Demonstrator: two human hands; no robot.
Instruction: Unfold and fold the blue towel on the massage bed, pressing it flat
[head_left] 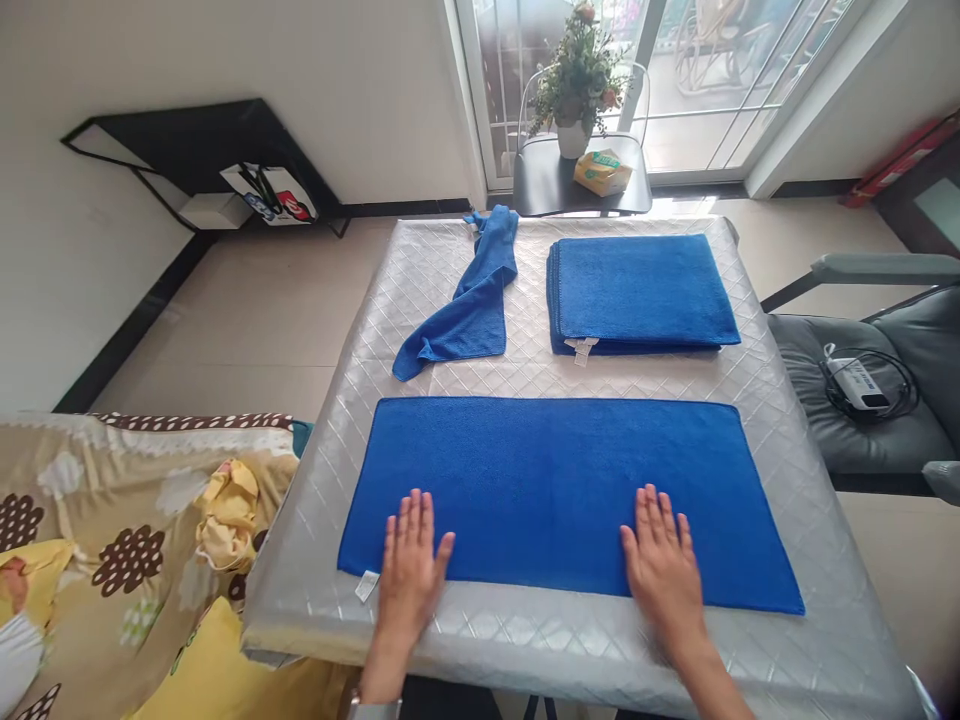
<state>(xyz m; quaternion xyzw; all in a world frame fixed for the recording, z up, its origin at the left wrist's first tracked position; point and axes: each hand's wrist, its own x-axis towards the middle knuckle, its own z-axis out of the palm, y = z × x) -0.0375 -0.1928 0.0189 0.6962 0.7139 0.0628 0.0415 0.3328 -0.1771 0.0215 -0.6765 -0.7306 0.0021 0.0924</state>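
Observation:
A blue towel point(559, 480) lies spread flat across the near part of a table covered in silver quilted cloth point(540, 650). My left hand point(409, 575) rests flat on the towel's near left edge, fingers stretched out, next to a small white tag point(367, 586). My right hand point(664, 570) lies flat on the near right part of the same towel, fingers together and straight. Farther back sits a folded stack of blue towels point(641, 292), and left of it a crumpled blue towel point(469, 300).
A patterned bed cover point(127, 540) lies at the left of the table. A grey chair point(870, 400) with a cabled device stands at the right. Behind the table a small black table point(547, 185) carries a potted plant point(577, 80) and a yellow pack. A black shelf point(202, 150) stands by the left wall.

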